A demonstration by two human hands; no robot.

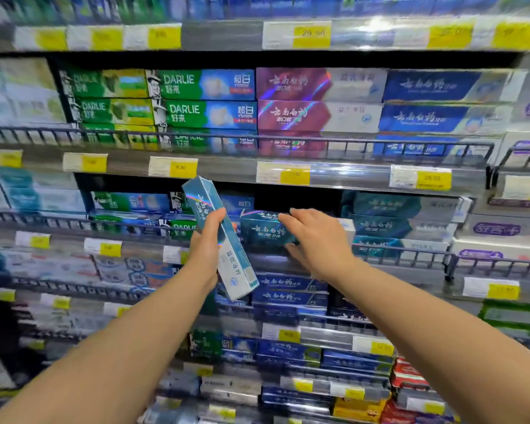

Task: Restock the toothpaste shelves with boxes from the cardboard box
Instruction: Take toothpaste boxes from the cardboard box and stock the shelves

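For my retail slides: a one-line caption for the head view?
Left hand holds a teal box tilted while the right hand grips a second teal box at the toothpaste shelf.

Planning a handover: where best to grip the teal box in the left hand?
The free upper end of the teal box, from the right: it stands tilted on end, long and slim, and the left hand wraps its middle from the left.

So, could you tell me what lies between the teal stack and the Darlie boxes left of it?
In the head view: one teal box, gripped by the right hand.
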